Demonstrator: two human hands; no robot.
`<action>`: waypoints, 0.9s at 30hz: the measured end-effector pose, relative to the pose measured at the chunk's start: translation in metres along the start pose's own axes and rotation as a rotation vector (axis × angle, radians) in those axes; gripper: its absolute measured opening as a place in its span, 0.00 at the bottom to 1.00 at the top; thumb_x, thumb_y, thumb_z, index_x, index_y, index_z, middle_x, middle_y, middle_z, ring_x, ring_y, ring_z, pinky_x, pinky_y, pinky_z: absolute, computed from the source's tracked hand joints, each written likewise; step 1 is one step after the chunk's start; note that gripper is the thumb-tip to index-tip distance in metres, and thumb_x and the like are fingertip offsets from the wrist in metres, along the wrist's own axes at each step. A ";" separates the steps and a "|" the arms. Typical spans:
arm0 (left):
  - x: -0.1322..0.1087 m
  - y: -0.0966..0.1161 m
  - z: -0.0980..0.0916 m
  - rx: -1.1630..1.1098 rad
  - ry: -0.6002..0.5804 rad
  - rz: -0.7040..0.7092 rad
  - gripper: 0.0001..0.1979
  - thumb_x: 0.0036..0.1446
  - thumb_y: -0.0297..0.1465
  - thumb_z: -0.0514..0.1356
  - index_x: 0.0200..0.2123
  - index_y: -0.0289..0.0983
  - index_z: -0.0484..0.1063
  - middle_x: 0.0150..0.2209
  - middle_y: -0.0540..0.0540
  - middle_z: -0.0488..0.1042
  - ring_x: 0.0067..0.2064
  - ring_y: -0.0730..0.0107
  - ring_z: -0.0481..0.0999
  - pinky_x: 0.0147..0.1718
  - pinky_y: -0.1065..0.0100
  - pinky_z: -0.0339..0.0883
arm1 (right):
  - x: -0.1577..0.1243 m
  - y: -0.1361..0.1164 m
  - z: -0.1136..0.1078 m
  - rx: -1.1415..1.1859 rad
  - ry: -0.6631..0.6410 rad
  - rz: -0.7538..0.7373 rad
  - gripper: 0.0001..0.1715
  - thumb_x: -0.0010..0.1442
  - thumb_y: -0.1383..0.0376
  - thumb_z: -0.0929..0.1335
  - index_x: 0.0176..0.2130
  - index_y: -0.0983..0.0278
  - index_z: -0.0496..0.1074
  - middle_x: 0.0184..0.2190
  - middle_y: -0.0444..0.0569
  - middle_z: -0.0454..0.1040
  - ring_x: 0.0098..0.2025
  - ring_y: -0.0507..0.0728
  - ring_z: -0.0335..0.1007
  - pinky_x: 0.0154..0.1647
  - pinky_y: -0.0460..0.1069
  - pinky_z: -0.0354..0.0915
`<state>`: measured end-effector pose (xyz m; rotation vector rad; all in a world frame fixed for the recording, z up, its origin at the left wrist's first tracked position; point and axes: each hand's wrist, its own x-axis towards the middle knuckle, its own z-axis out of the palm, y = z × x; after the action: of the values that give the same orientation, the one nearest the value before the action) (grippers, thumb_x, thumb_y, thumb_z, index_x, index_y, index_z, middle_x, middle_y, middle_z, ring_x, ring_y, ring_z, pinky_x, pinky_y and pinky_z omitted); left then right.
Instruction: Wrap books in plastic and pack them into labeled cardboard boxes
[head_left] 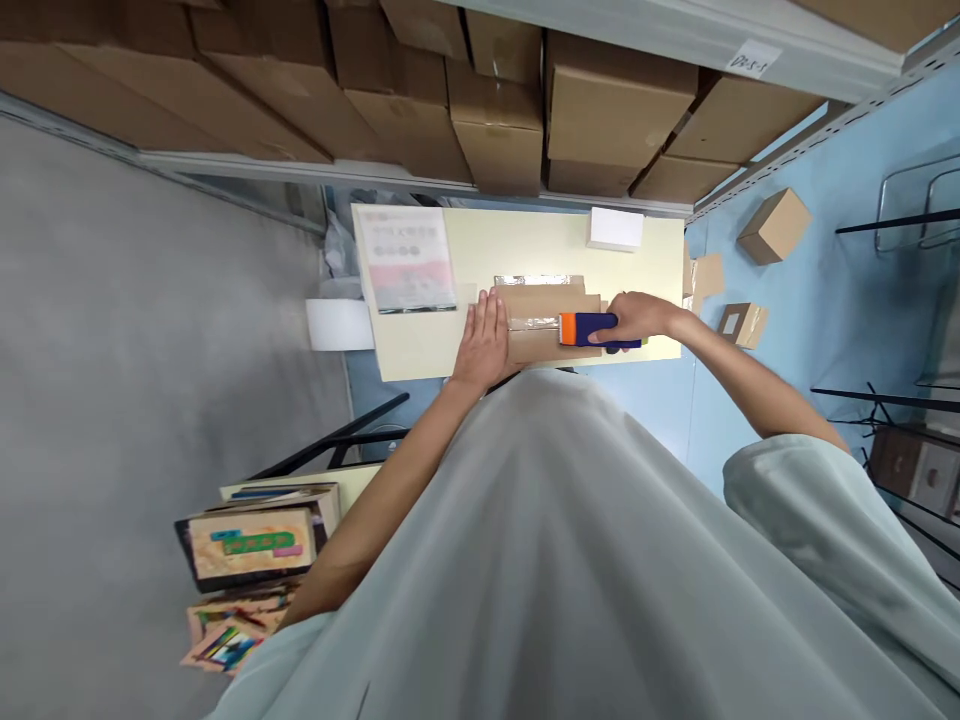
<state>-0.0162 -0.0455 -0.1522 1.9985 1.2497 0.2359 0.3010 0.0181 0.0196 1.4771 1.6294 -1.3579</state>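
A brown cardboard box [534, 350] lies on the pale yellow table [517, 232], with a shiny strip of clear tape [531, 323] along its top. My left hand [484, 342] rests flat against the box's left end, fingers stretched out. In my right hand [639, 316] is a dark blue and orange tape dispenser [581, 329], its orange end over the right half of the box. My fingers wrap round its blue body and partly hide it. Another taped cardboard piece [538, 281] shows just behind the box; whether it is a flap or a separate box, I cannot tell.
A printed sheet [409, 260] lies at the table's left and a small white box [615, 229] at the back right. Above the back edge hangs a shelf [420, 178] packed with cartons. A white roll [340, 325] juts out left; books [255, 545] stand lower left.
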 end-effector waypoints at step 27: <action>0.013 0.021 -0.003 0.179 -0.066 -0.107 0.72 0.60 0.70 0.63 0.83 0.17 0.47 0.83 0.10 0.42 0.86 0.16 0.36 0.81 0.24 0.34 | 0.012 0.149 -0.002 0.033 -0.011 0.046 0.28 0.67 0.42 0.76 0.34 0.64 0.85 0.30 0.54 0.85 0.36 0.63 0.81 0.41 0.55 0.71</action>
<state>0.0033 -0.0384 -0.1390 2.0640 1.3720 0.0059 0.4385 0.0074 -0.0371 1.5143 1.5631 -1.3717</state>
